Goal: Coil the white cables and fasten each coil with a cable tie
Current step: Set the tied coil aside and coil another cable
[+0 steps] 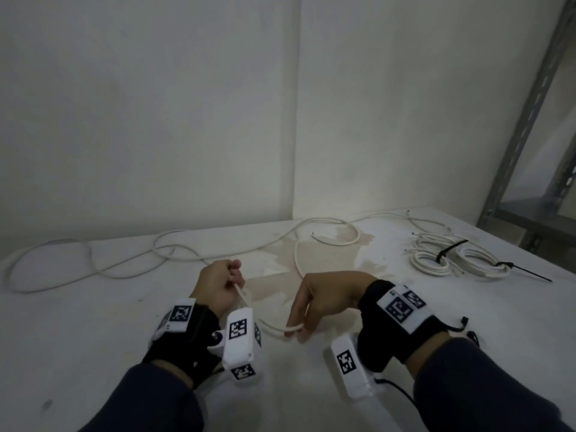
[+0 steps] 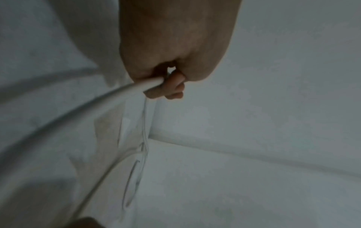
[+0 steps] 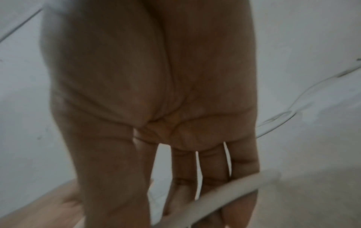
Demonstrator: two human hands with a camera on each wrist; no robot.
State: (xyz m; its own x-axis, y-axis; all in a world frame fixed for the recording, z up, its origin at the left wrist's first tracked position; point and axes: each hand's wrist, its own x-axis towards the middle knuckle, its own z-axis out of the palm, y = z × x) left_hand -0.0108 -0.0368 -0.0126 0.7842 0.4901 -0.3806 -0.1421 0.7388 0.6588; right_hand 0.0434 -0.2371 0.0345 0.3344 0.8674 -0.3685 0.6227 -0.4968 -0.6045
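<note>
A long white cable (image 1: pixel 174 256) sprawls in loose loops across the white table (image 1: pixel 78 338). My left hand (image 1: pixel 218 283) is closed in a fist round a stretch of it, and the cable (image 2: pixel 78 111) leaves the fist (image 2: pixel 171 54) in a curve. From there it sags to my right hand (image 1: pixel 324 299), whose fingers point down and are almost straight. The cable (image 3: pixel 224 192) lies across the palm side of those fingers (image 3: pixel 183 169); whether the thumb presses on it is hidden. Both hands hover just above the table, close together.
Two finished white coils (image 1: pixel 433 260) (image 1: pixel 480 260) lie at the right rear, each bound with a black cable tie (image 1: pixel 448 249). A grey metal shelf rack (image 1: pixel 530 126) stands at the far right. Walls close off the table's back edge.
</note>
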